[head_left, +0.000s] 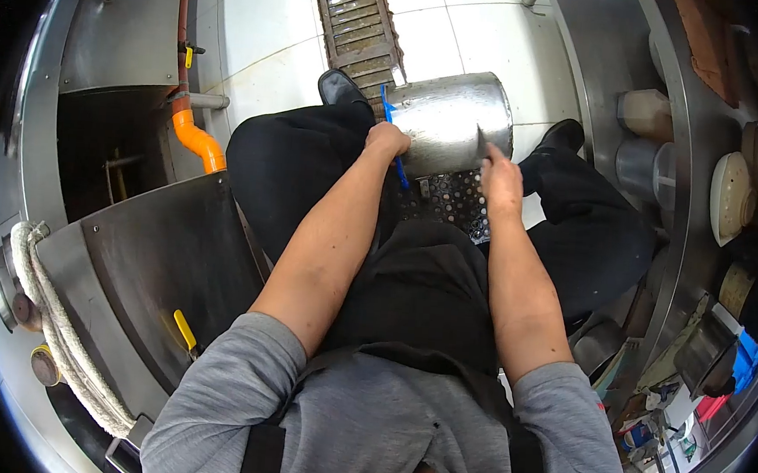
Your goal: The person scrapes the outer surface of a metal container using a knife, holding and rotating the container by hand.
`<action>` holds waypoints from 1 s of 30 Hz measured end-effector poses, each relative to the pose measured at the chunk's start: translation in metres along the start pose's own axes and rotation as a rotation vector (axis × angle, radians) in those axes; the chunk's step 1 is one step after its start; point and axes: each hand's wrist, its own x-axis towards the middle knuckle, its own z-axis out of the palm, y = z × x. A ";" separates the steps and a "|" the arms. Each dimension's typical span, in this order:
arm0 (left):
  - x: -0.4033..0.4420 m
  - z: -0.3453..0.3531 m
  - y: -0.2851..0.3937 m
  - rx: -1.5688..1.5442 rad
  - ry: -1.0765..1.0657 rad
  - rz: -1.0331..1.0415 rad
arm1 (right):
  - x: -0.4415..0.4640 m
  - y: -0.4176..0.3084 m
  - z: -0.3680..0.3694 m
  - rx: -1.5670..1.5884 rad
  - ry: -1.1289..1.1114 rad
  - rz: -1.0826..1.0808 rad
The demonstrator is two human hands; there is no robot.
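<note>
A cylindrical steel pot lies on its side between the knees, its blue rim facing left. The fingers of my left hand are closed on that rim. My right hand is wrapped round a small tool with a pointed metal blade, which looks like a knife. The blade lies over the pot's side near its right end; whether it touches the metal, I cannot tell. Beneath the pot is a perforated metal piece, partly hidden by the pot and the apron.
A slatted floor drain runs away from the pot across white tiles. To the left stand steel cabinets, an orange pipe and a thick white hose. Steel shelving holding containers and bowls borders the right.
</note>
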 end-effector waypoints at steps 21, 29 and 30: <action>0.017 0.000 0.003 0.122 0.049 0.035 | 0.007 -0.008 0.013 -0.048 -0.156 -0.048; 0.018 0.001 0.002 0.120 0.021 0.039 | 0.010 -0.009 0.013 0.034 -0.199 -0.004; 0.019 0.002 0.001 0.092 0.023 0.021 | 0.003 -0.016 0.014 -0.014 -0.179 -0.062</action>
